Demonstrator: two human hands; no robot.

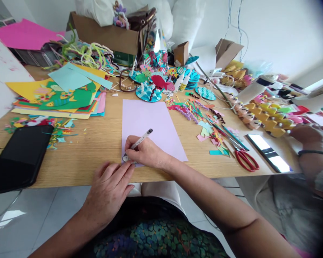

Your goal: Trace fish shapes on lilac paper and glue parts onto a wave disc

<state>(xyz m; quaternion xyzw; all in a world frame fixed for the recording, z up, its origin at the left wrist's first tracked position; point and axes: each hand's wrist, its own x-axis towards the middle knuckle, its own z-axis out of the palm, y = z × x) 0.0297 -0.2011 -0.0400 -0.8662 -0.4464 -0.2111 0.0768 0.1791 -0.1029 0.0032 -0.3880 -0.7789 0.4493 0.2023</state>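
Note:
A sheet of lilac paper (150, 118) lies on the wooden table. My right hand (145, 152) is closed round a white pen (142, 139) with a dark end, its tip pointing down at the sheet's lower left corner. A small whitish rounded piece (125, 157) shows at that corner, close to the pen tip; I cannot tell exactly what it is. My left hand (110, 182) rests at the table's front edge, fingers stretched out and fingertips at the same corner beside my right hand. Those fingers partly hide the corner.
Left are a black tablet (18, 154), paper scraps and stacked coloured paper (61, 111). Fish decorations (158, 82) and glue bottles (184, 80) stand behind the sheet. Right lie scraps, red-handled scissors (246, 160), a phone (269, 153), egg-carton pieces (269, 116) and another person's hands (309, 134).

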